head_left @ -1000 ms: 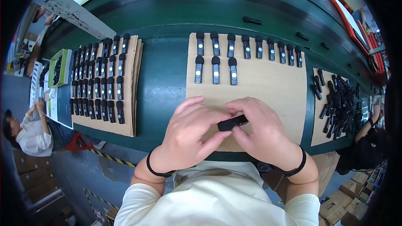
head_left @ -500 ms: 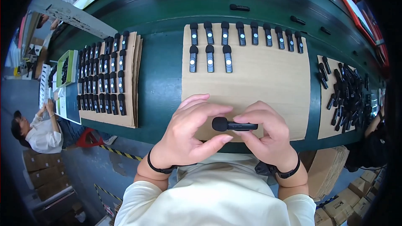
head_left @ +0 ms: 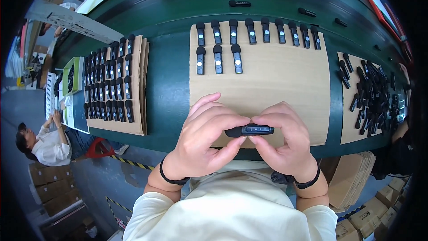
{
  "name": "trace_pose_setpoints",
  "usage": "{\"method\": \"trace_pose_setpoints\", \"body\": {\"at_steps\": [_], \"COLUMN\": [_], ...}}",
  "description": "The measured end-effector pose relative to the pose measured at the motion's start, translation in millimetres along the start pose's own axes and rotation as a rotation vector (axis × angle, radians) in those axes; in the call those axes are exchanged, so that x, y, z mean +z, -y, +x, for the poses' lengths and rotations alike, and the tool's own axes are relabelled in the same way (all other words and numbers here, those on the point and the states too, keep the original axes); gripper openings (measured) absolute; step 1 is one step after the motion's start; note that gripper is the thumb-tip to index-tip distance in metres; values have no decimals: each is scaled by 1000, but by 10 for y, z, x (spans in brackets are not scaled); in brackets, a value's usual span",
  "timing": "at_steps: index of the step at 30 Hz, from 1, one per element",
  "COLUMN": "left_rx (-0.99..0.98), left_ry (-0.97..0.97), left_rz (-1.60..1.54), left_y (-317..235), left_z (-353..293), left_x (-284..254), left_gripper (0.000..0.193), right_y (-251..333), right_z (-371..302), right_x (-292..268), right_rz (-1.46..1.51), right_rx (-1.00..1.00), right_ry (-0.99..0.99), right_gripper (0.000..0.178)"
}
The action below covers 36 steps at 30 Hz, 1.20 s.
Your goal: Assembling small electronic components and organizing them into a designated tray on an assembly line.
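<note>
A small black wireless microphone [head_left: 258, 130] with a rounded foam windscreen lies level between my two hands, above the near edge of a cardboard sheet [head_left: 285, 85]. My left hand [head_left: 200, 134] pinches its foam end between thumb and forefinger. With thumb and forefinger, my right hand [head_left: 287, 134] grips the body from the other side. A glossy strip on the body faces up. On the sheet, several like microphones [head_left: 266, 31] stand in a far row, and three more [head_left: 218, 60] form a second row at the left, each with a white round spot.
More microphones fill a cardboard stack [head_left: 139, 85] on the left; a loose heap [head_left: 370, 93] covers cardboard on the right. Several lie along the green bench's [head_left: 167, 76] far part. A green-rimmed bin [head_left: 76, 76] stands far left, near a seated person [head_left: 51, 145]. Flattened cardboard [head_left: 352, 178] leans below right.
My left fingers have closed on the foam end, where they were apart before. The microphone has been turned about its length, bringing its glossy strip upward. The view has shifted slightly.
</note>
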<state>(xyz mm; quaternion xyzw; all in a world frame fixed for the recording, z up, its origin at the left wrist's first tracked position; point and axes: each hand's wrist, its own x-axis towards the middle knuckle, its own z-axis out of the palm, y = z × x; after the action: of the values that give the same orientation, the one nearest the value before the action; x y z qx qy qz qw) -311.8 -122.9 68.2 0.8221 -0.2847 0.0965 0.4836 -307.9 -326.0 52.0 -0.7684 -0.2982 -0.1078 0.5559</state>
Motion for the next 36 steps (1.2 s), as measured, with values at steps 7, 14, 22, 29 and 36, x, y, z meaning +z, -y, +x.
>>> {"method": "trace_pose_setpoints", "body": {"at_steps": [7, 14, 22, 29, 36], "left_rx": [35, 44, -25, -26, -40], "left_ry": [-6, -17, -44, -5, 30], "left_rz": [40, 43, -2, -50, -43], "left_y": [14, 33, 66, 100, 135], "left_z": [6, 16, -4, -1, -6], "left_x": [1, 2, 24, 66, 93], "left_gripper": [25, 25, 31, 26, 30], "right_y": [-21, -22, -47, 43, 55], "right_z": [12, 30, 4, 31, 41], "right_x": [1, 0, 10, -44, -31], "right_rz": [-9, -14, 58, 155, -5], "right_rx": [-36, -40, -13, -11, -88], "right_ry": [-12, -10, -21, -30, -11], "right_gripper": [33, 33, 33, 34, 33]}}
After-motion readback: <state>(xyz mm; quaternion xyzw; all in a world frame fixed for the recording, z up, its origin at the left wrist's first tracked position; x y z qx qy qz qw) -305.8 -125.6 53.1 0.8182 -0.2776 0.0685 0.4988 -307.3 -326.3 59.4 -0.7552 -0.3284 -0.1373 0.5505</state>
